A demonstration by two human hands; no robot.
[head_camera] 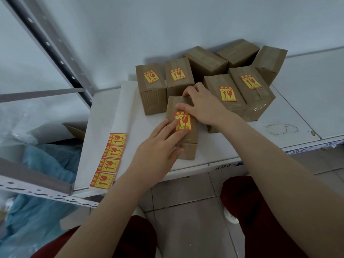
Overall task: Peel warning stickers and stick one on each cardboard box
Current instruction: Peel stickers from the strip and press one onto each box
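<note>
Lower left: sticker strip w/ 4 on it, on the white shelf. Center: my left hand, fingers flat, presses the warning sticker onto the front cardboard box. My right hand lies flat on its far end, gripping nothing. Labelled boxes behind.

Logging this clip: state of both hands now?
Left hand: open, pressing the sticker onto the box.
Right hand: open, resting on the same box.
</note>
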